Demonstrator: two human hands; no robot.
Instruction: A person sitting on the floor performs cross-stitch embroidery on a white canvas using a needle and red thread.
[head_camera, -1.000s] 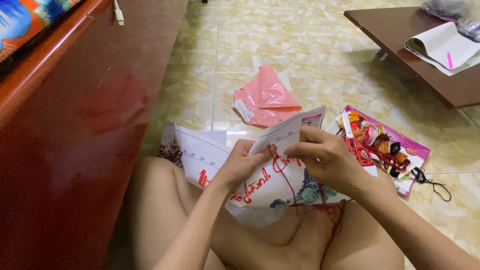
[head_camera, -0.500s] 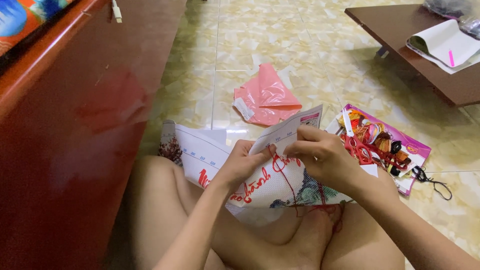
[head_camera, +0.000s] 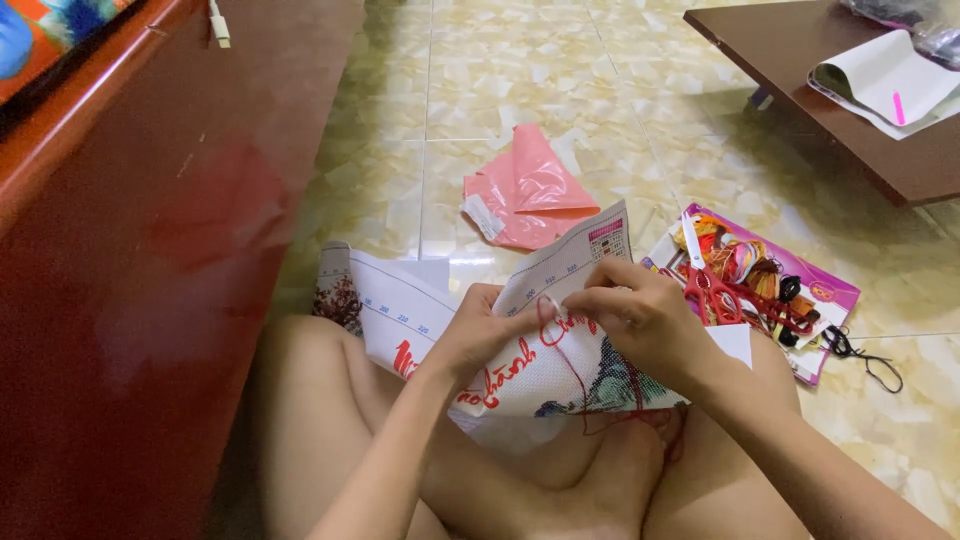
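Head view: cross-stitch cloth (head_camera: 560, 365), soft, light and floppy, lies over the person's lap, best held at its folded edge. Left hand (head_camera: 478, 335) pinches that fold; right hand (head_camera: 640, 320) pinches red thread (head_camera: 580, 385). Right, scissors (head_camera: 712, 290) on thread packet (head_camera: 790, 290); far, pink bag (head_camera: 530, 190).

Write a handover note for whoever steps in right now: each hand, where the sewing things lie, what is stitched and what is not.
Left hand: grips the folded white cross-stitch cloth on the lap.
Right hand: pinches at the cloth's fold, red thread trailing down; the needle is too small to see.
Red scissors lie on the purple thread packet on the floor to the right; a pink plastic bag lies ahead.
Done: red lettering and a dark patch of colour.
Left: much of the cloth is bare white.
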